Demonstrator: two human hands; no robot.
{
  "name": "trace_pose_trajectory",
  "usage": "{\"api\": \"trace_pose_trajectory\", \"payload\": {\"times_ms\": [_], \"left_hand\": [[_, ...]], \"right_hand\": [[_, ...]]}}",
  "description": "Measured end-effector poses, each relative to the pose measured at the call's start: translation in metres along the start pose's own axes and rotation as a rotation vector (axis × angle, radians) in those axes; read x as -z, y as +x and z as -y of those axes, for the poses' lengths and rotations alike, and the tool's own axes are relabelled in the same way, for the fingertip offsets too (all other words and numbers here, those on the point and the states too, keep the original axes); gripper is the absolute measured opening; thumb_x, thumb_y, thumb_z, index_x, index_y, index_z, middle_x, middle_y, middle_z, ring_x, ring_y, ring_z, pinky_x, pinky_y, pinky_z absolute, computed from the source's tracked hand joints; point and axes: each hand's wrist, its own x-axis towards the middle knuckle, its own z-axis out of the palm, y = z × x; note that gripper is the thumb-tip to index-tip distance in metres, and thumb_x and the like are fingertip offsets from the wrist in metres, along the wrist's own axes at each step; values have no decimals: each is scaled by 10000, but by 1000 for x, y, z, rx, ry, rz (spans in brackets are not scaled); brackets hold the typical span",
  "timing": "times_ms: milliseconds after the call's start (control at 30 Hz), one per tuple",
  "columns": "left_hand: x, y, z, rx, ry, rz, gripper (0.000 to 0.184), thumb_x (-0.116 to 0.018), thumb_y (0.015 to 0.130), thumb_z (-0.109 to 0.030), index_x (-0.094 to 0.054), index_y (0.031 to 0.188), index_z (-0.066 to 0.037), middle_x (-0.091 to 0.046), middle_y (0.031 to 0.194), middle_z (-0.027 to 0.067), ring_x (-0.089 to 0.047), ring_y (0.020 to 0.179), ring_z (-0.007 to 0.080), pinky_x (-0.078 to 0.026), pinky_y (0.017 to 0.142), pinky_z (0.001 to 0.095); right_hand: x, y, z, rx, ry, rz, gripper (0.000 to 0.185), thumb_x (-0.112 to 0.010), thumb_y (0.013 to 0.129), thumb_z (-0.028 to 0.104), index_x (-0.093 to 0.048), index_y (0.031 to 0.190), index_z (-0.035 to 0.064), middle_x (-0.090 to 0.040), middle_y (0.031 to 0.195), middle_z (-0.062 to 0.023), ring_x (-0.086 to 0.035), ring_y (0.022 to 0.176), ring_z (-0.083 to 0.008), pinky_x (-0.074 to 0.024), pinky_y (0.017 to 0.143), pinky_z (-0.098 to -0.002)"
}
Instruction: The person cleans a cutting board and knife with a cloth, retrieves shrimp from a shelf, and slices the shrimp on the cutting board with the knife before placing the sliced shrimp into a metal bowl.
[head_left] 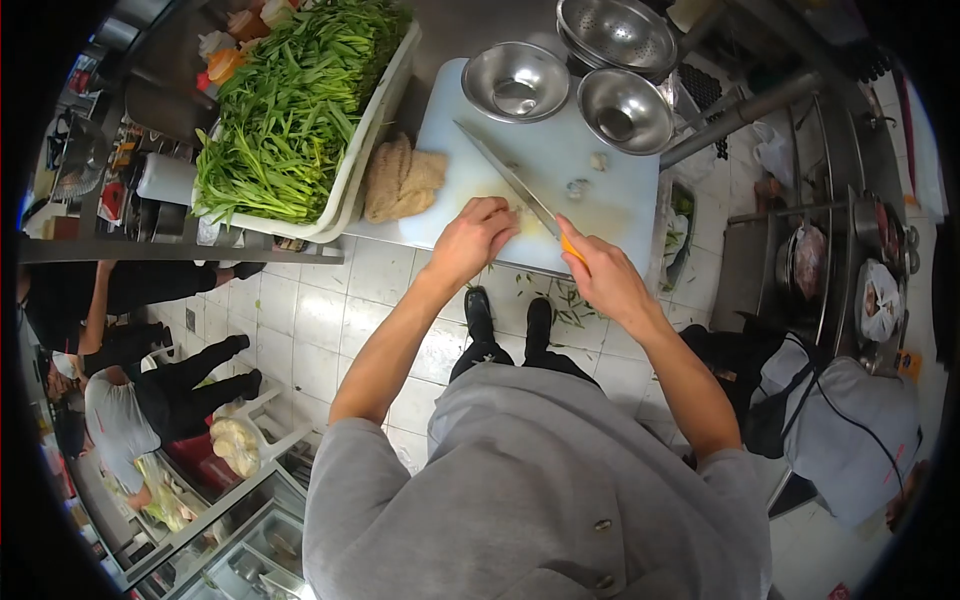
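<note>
My right hand (605, 278) is closed around the orange handle of a long kitchen knife (508, 178). Its blade points up and to the left across the white cutting board (452, 115). Near the board's front edge, my left hand (472, 240) has its fingers curled down beside the blade. Whatever lies under those fingertips is small, pale and mostly hidden. A few small greyish pieces, among them one pale piece (598, 161), are on the board; their kind is unclear. A crumpled brown cloth (403, 180) rests at the board's left side.
Long leafy greens (300, 110) fill a white crate (350, 185) at the left. Metal bowls (515, 82) stand on the board's far side, with colanders (617, 35) behind. Other people (850, 430) work at both sides. Leaf scraps (572, 305) litter the tiled floor.
</note>
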Motion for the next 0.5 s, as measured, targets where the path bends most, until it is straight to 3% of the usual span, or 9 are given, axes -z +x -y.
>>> {"api": "trace_pose_trajectory", "payload": {"times_ms": [233, 500], "left_hand": [[6, 4, 1, 85, -8, 45, 120, -714, 850, -97, -709, 955, -39, -667, 1015, 102, -658, 905, 322, -549, 796, 388], [10, 16, 5, 55, 26, 193, 116, -682, 856, -73, -704, 961, -30, -669, 1002, 110, -654, 910, 323, -546, 805, 388]], "right_hand": [[-2, -12, 13, -8, -10, 14, 538, -581, 966, 150, -427, 1482, 163, -631, 885, -185, -633, 757, -405, -513, 688, -490], [4, -22, 28, -59, -81, 89, 524, -575, 972, 150, -427, 1472, 96, -631, 863, -204, -640, 720, -414, -526, 663, -490]]}}
